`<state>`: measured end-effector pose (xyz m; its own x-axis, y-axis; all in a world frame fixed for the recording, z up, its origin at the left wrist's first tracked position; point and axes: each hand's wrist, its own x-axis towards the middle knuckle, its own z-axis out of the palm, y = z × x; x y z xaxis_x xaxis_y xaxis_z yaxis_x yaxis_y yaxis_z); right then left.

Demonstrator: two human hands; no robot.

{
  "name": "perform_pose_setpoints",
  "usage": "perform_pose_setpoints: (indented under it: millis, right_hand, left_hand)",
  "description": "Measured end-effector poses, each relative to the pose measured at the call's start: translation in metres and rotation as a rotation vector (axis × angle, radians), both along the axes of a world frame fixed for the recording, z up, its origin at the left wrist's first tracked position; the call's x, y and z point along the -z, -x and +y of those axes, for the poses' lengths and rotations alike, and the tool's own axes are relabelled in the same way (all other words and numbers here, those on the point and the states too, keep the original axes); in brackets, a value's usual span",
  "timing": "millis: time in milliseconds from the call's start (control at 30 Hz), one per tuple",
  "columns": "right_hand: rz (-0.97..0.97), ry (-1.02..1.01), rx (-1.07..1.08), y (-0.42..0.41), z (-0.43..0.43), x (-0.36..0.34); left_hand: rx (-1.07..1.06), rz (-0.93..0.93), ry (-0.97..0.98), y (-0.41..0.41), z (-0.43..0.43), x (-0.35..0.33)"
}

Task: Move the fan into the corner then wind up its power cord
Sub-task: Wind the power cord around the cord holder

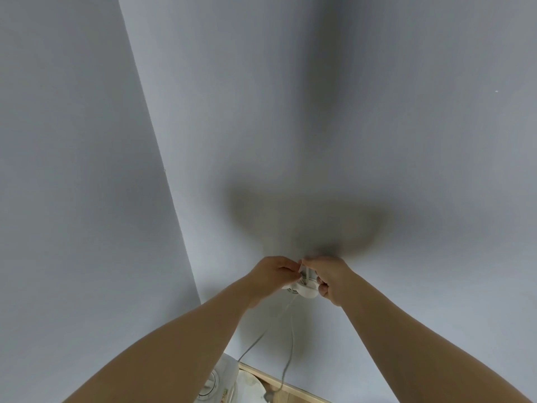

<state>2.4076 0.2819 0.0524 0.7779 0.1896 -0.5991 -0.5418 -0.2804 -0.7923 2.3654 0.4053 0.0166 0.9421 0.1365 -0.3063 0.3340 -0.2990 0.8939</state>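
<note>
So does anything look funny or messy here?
A bit. Both hands, left hand and right hand, pinch the white cord bundle, but a loose cord dangles down toward the fan, not yet wound.

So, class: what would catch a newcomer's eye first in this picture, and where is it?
Two bare forearms reach up from the bottom edge, the left hand and right hand meeting at centre around a white fan part. A thin power cord hangs below them. Behind, pale walls join in a corner, left of centre.
</note>
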Motion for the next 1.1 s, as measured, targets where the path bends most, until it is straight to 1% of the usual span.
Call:
perform_pose_setpoints:
  millis: [67,133,200,300,333,533,600,633,700,800,1000,1100]
  right_hand:
    - [-0.013,0.018,-0.022,-0.002,0.001,0.004]
    - [-0.035,0.057,-0.038,-0.005,0.002,0.011]
    - [-0.084,0.144,-0.077,-0.010,0.001,0.023]
    - [-0.092,0.254,-0.148,-0.013,-0.007,0.039]
    - [-0.077,0.272,-0.169,-0.012,-0.008,0.042]
    - [-0.058,0.348,-0.293,-0.014,-0.010,0.053]
    - [-0.066,0.342,-0.314,-0.014,-0.009,0.057]
    - [-0.069,0.341,-0.317,-0.015,-0.009,0.058]
    - [-0.069,0.344,-0.320,-0.016,-0.009,0.058]
    - [-0.070,0.340,-0.322,-0.016,-0.009,0.056]
    - [-0.081,0.364,-0.333,-0.015,-0.009,0.058]
    - [-0.087,0.340,-0.324,-0.013,-0.010,0.059]
  left_hand:
    - [-0.028,-0.022,-0.068,-0.001,0.001,0.003]
    - [-0.084,-0.049,-0.200,-0.005,0.005,0.006]
    - [-0.130,-0.086,-0.333,-0.008,0.009,0.005]
    - [-0.179,-0.160,-0.415,-0.009,0.019,0.002]
    - [-0.162,-0.179,-0.471,-0.009,0.022,0.003]
    - [0.098,-0.248,-0.981,-0.009,0.034,0.009]
    - [0.212,-0.231,-1.145,-0.005,0.037,0.011]
    - [0.242,-0.217,-1.187,-0.002,0.038,0.012]
    - [0.235,-0.183,-1.199,0.000,0.041,0.018]
    - [0.156,-0.123,-1.132,-0.001,0.043,0.026]
    - [0.027,0.103,-0.897,-0.007,0.039,0.049]
    - [0.022,0.197,-0.798,-0.012,0.035,0.055]
